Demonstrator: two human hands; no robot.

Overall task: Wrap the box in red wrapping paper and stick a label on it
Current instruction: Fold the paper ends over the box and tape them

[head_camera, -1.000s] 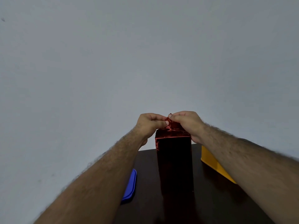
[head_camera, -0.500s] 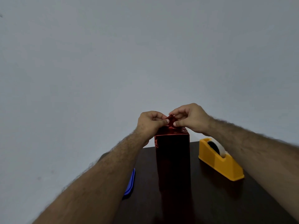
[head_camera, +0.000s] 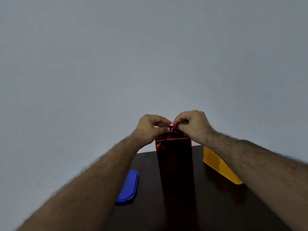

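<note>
The red wrapping paper [head_camera: 173, 130] atop the box [head_camera: 175, 164] is pinched by both hands' fingers [head_camera: 164, 129]; it should probably be creased flat, then taped.

**Both hands pinch the gathered paper atop the upright box**

A tall box wrapped in shiny dark-red paper [head_camera: 175, 165] stands upright on a dark brown worktop [head_camera: 216, 205]. At its top the paper is bunched into a small peak. The left hand [head_camera: 151, 129] and the right hand [head_camera: 191, 125] meet there, each with a fingertip grip on that peak. A flat blue plastic lid [head_camera: 129, 187] lies left of the box; a yellow plastic tape dispenser [head_camera: 220, 165] sits right, partly hidden by the right forearm. A plain grey wall [head_camera: 150, 55] stands behind.
</note>
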